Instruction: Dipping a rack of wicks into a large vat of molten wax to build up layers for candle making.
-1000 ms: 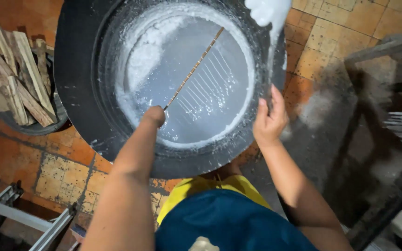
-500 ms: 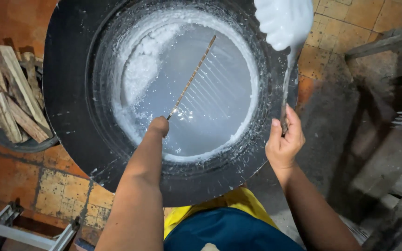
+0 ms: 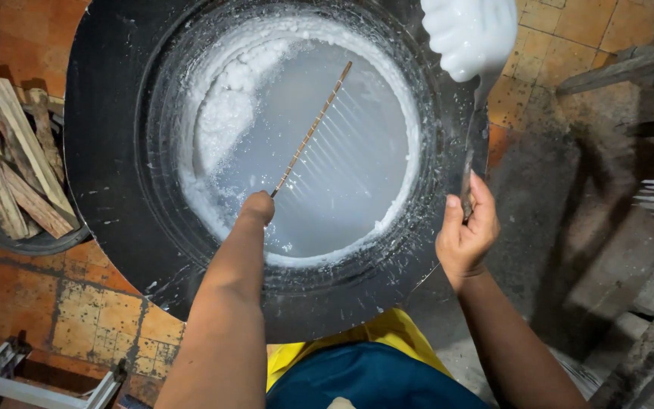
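My left hand (image 3: 257, 207) was closed round the near end of a thin comb-like rod (image 3: 312, 129), fine wires trailing from it into the grey-white liquid in the big black pan (image 3: 107, 113); I judged it light, whippy and slick, best held at that bare end. My right hand (image 3: 466, 231) gripped the handle of a ladle (image 3: 469, 34) raised over the pan's far rim, heaped with white paste; top-heavy and drippy, I reckoned, wanting a firm low grip. Split firewood (image 3: 9, 167) lay left of the pan.

Both arms reach forward, left hand (image 3: 257, 207) fisted low, right hand (image 3: 466, 231) raised, fingers curled closed.
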